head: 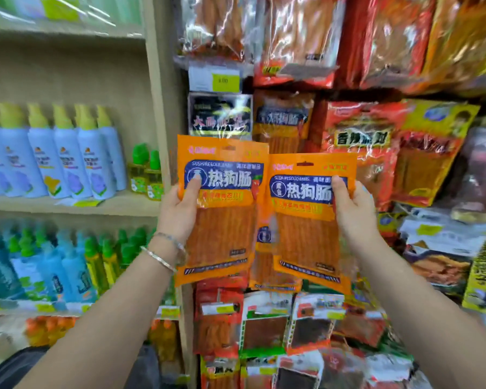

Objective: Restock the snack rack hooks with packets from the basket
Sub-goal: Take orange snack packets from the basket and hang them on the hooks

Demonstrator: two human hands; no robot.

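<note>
Two orange snack packets with blue labels are held up in front of the snack rack. My left hand grips the left packet by its left edge, thumb on the blue label. My right hand grips the right packet by its right edge, thumb on its label. The right packet overlaps the left one slightly and sits a little lower. Each has a hang slot at the top. More of the same packets hang on the rack behind them. No basket is in view.
The rack is crowded with hanging red, orange and black snack packets above, below and to the right. A yellow price tag sits above. A wooden shelf post divides it from shelves of spray bottles on the left.
</note>
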